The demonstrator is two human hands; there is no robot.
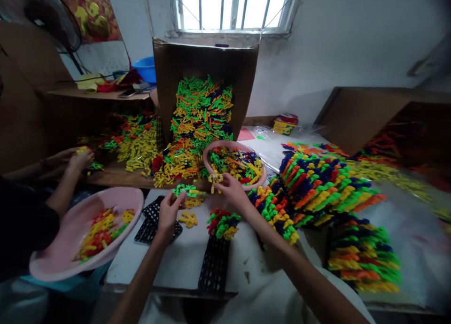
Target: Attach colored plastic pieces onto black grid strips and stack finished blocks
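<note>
Pinching green pc (181,189) in L hand (171,213), yellow pc (215,178) in R hand (233,190), above worktop (128,265). Appar. done: packed rows (317,178) at R, far end of centre rack (214,264); to go: its near end, bare racks (150,231) at L.

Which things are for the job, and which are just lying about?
Probably for the job:
green bits in the left hand
yellow bits in the right hand
black rack
small pink bowl of bits

Probably lying about:
fan
blue basin
small tub
</note>
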